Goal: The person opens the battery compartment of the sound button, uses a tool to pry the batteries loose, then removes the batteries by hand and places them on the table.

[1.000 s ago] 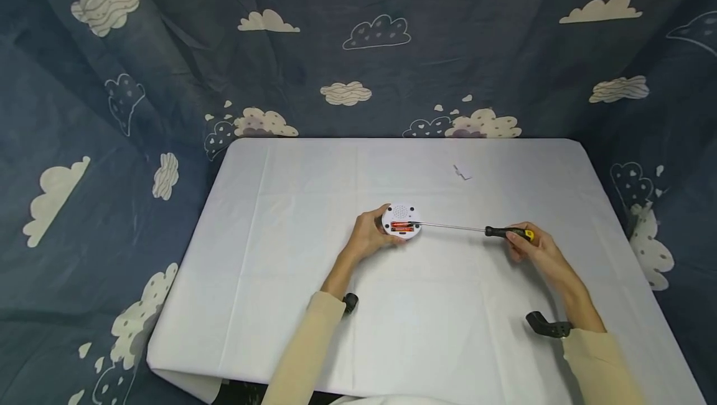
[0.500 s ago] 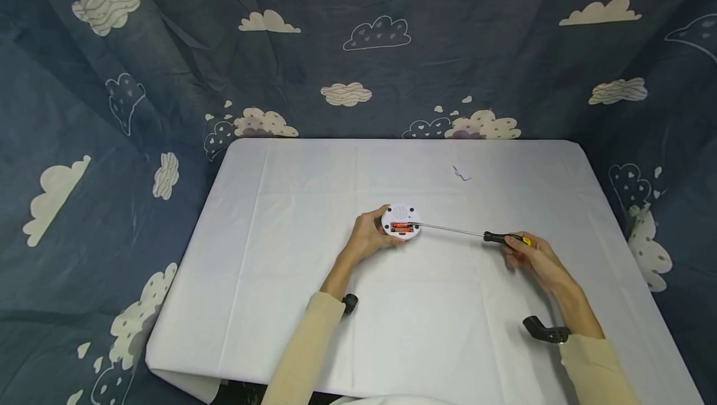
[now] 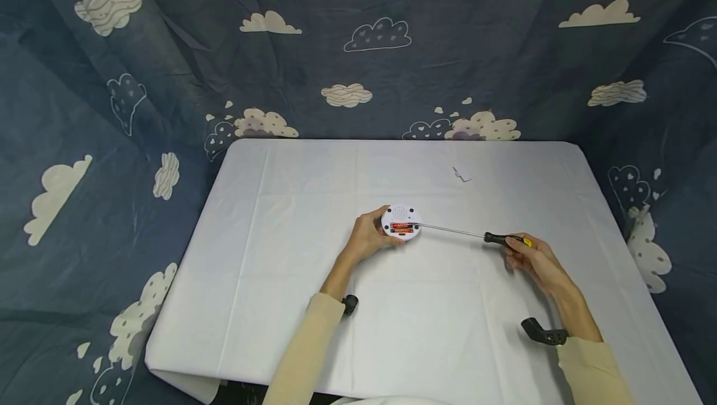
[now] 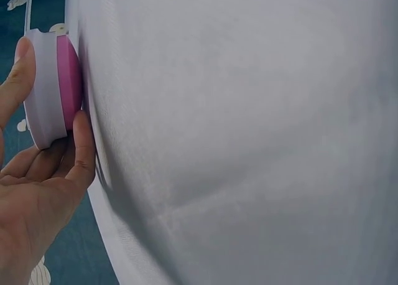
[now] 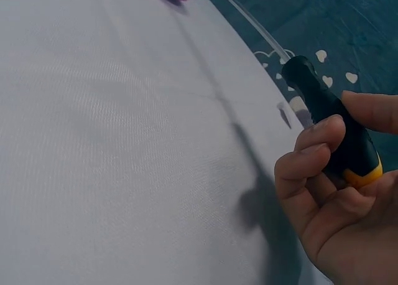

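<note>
The fingers of the left hand (image 3: 368,234) are curled about the edge of a round device (image 3: 400,213); in the left wrist view we find the thumb against its white side and a fingertip at its magenta face, which is turned toward the table. The fingers of the right hand (image 3: 538,262) grip the dark handle of a screwdriver (image 3: 496,238), whose yellow end lies toward the palm. We follow its long shaft leftward to the device, where the tip meets the right end of an uncovered battery compartment; whether it touches metal or plastic we cannot tell. Two red batteries (image 3: 401,229) lie side by side in that compartment. From this we judge the work to be partway: the compartment is open and both batteries sit in it, while freeing or settling them with the tip appears to be the step in hand; which of the two, we cannot say. Closing the compartment is not yet done. Farther out, we note a small white piece (image 3: 462,174), possibly the cover, lying apart toward the far edge of the white-covered table (image 3: 291,237), beyond which hangs a dark blue cloud-patterned curtain (image 3: 302,69).
</note>
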The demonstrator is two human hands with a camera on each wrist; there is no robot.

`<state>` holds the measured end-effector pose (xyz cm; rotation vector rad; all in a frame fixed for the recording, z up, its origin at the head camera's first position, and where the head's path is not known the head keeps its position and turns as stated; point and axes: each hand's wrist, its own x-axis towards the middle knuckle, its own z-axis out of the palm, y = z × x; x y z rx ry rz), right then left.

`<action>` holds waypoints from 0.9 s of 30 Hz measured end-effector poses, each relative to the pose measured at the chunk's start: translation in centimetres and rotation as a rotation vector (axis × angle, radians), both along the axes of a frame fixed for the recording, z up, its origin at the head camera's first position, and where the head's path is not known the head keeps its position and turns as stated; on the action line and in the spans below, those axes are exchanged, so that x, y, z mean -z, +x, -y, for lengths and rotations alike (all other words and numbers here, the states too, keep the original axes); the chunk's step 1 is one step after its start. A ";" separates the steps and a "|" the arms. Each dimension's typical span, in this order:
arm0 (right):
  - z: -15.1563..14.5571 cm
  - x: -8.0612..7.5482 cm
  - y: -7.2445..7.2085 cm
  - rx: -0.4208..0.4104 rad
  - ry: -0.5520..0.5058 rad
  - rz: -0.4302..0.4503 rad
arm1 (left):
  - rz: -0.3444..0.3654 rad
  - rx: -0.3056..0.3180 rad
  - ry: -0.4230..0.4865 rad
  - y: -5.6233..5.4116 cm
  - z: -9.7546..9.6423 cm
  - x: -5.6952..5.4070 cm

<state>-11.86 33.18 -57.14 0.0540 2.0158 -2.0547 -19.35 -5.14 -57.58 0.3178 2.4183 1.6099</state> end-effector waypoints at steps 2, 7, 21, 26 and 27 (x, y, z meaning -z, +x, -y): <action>0.0 -0.1 0.1 0.005 -0.008 -0.004 | 0.003 0.000 0.003 0.0 0.0 0.0; -0.1 -0.3 0.3 0.019 -0.003 -0.015 | 0.012 0.003 0.012 0.0 0.0 0.0; -0.6 -1.7 0.5 0.018 -0.067 -0.101 | 0.017 0.003 -0.006 -0.1 -0.1 0.2; -0.2 -2.9 0.2 0.006 0.071 -0.119 | 0.030 0.003 -0.021 -0.1 -0.3 0.1; -0.1 -3.2 0.1 0.004 0.108 -0.123 | 0.030 0.001 -0.024 -0.1 -0.3 0.1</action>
